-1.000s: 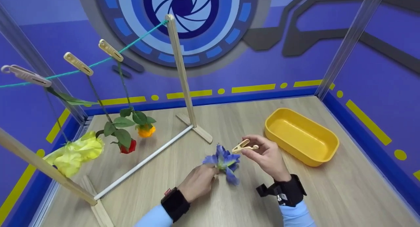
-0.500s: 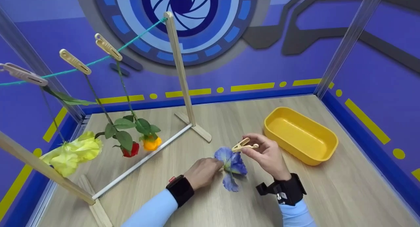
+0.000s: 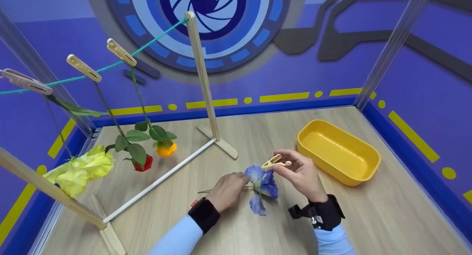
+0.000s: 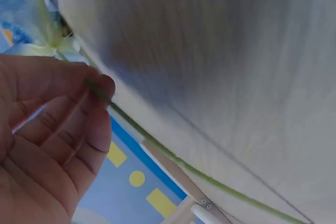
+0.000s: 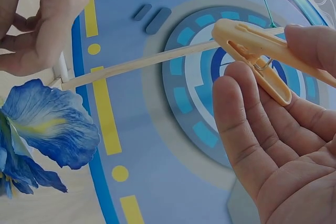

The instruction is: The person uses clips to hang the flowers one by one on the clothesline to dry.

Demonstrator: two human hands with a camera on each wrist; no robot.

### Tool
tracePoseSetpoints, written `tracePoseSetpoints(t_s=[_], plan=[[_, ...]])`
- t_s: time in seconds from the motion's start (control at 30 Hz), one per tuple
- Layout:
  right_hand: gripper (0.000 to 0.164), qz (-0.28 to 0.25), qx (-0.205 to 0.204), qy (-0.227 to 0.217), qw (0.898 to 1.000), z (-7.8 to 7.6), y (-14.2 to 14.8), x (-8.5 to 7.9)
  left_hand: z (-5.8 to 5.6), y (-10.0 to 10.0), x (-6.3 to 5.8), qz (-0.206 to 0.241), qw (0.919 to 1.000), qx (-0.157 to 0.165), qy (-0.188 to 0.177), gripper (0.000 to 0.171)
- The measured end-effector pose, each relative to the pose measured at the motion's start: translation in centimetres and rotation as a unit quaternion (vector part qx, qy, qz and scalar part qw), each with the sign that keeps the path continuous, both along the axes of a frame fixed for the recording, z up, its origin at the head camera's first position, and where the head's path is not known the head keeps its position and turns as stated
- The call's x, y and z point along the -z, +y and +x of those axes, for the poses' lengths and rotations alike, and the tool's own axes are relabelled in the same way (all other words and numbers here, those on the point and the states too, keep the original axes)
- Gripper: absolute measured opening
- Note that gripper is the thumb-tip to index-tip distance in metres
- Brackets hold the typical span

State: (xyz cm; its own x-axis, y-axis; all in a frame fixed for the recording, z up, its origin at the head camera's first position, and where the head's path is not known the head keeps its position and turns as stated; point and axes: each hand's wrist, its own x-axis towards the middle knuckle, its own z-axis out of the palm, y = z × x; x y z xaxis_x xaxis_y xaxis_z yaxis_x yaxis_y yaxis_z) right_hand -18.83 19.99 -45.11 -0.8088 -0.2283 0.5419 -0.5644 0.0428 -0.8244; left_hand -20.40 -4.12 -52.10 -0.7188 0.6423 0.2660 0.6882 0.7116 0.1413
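A blue-purple artificial iris (image 3: 263,185) is low over the table, its bloom facing right. My left hand (image 3: 229,190) pinches its green stem (image 4: 178,161) between thumb and fingers just behind the bloom; in the head view the stem's end sticks out left of the hand. My right hand (image 3: 300,173) holds a pale yellow clothespin (image 3: 274,163) between thumb and fingers, close beside the iris petals. In the right wrist view the clothespin (image 5: 257,56) has the thumb on one arm and fingers along the other. The iris (image 5: 47,124) appears apart from it there.
A wooden stand (image 3: 202,74) carries a green cord (image 3: 158,37) on the left. Clothespins hold a yellow flower (image 3: 81,170), a red rose (image 3: 143,163) and an orange rose (image 3: 166,148) upside down from it. A yellow bin (image 3: 339,151) stands behind the right hand.
The left hand has moved slightly right with the iris, and the bloom has turned; the stem now shows left of the hand. The hanging roses swing a little. The right hand stays nearly still.
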Motion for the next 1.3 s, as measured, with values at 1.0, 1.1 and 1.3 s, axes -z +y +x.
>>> tracePoseSetpoints(t_s=[1.0, 1.1, 1.3], plan=[[0.032, 0.007, 0.006, -0.003, 1.0, 0.1, -0.1, -0.2, 3.3, -1.0, 0.0, 0.3, 0.876, -0.343, -0.157, 0.053], [0.031, -0.001, 0.0, -0.004, 1.0, 0.1, 0.0, -0.2, 3.1, -1.2, 0.4, 0.272, 0.8777, -0.364, -0.152, 0.056], [0.032, 0.002, 0.001, -0.009, 1.0, 0.0, -0.2, -0.2, 2.8, -2.0, 0.5, 0.228, 0.883, -0.382, -0.149, 0.055]])
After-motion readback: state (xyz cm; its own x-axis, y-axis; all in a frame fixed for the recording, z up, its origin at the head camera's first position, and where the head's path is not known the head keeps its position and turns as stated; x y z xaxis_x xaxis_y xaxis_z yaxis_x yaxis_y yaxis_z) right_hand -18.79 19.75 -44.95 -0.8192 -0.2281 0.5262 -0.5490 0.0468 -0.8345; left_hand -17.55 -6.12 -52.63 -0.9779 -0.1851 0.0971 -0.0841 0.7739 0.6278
